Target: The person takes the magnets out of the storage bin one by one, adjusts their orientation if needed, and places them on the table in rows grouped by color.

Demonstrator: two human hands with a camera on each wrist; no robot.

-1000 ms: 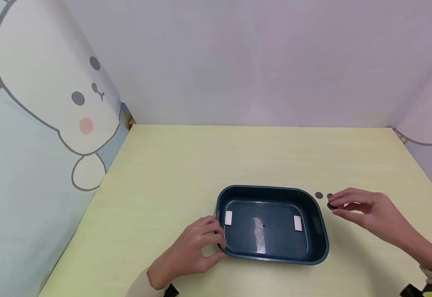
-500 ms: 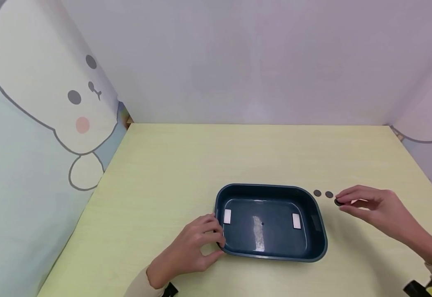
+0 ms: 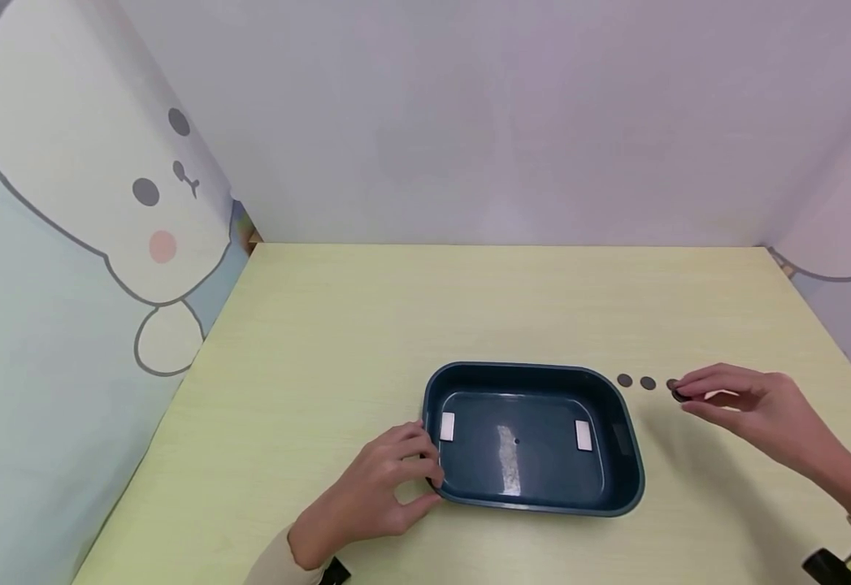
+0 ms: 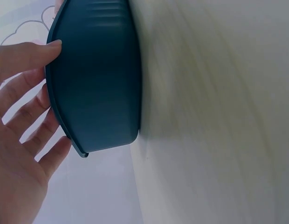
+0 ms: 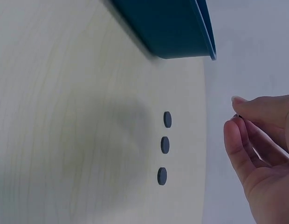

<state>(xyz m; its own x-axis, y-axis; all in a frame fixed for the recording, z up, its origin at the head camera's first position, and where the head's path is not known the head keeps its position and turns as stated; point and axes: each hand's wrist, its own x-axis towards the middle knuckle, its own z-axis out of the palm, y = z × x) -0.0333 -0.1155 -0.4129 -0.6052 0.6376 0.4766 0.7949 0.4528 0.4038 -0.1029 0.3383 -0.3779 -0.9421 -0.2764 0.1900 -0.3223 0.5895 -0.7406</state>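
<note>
A dark teal plastic basin rests on the table. My left hand grips its left rim near the front corner; in the left wrist view the thumb lies across the rim, with the fingers behind it. Just right of the basin, my right hand pinches a small black disc between thumb and fingertips, raised off the table. Most of that disc is hidden in the right wrist view. Three similar discs lie in a row on the table: one disc, a middle disc and another disc.
Inside the basin are two white rectangles and a pale streak. The light wooden table extends to a pale wall at the back. A panel with a cartoon animal stands along the left.
My right hand has moved rightward along the row with the pinched disc. The middle disc is uncovered, and the third disc now shows beside the fingertips. The left hand keeps its place on the basin.
</note>
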